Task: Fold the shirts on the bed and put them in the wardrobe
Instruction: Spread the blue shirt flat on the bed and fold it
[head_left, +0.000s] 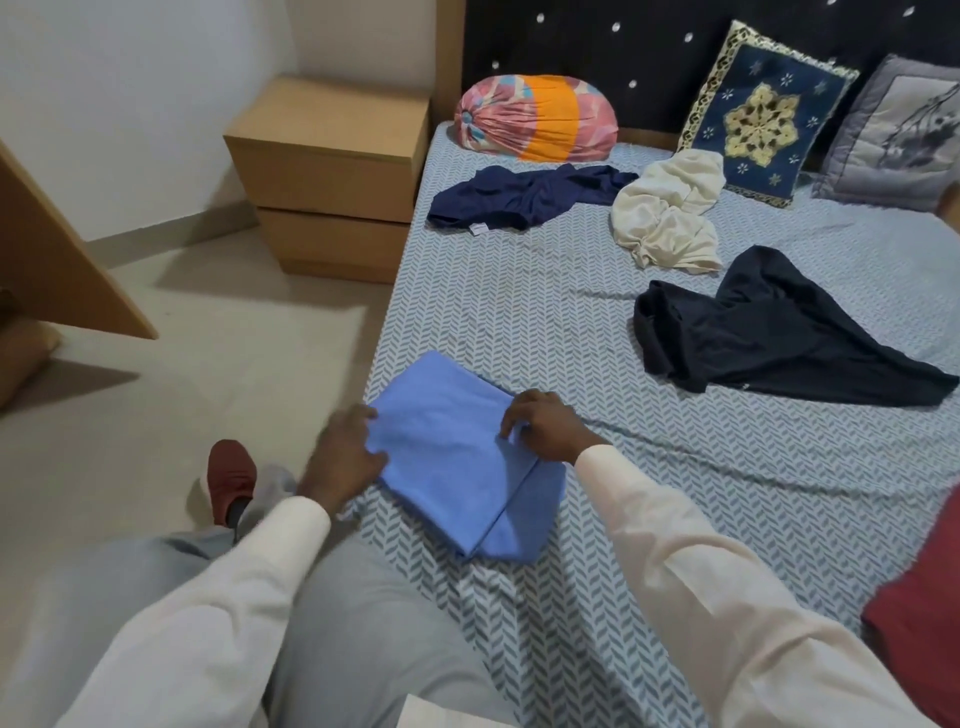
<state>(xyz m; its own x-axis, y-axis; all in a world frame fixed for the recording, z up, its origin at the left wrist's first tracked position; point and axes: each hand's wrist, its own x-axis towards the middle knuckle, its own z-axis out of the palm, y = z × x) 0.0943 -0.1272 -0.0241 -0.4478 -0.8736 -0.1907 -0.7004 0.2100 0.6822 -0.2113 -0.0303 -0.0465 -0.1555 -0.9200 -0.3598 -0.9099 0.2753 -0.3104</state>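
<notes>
A folded light blue shirt (457, 457) lies at the near left edge of the bed (545, 322). My left hand (343, 452) touches its left edge with curled fingers, slightly blurred. My right hand (545, 423) presses its fingertips on the shirt's right edge. Farther back lie three unfolded shirts: a navy one (524, 195), a cream one (667, 218) and a black one (769, 332).
A wooden bedside cabinet (332, 171) stands left of the bed. A round patterned bolster (535, 117) and two cushions (769, 111) lean at the headboard. A wooden panel (57, 260) juts in at the far left. A red cloth (919, 613) sits at the right edge.
</notes>
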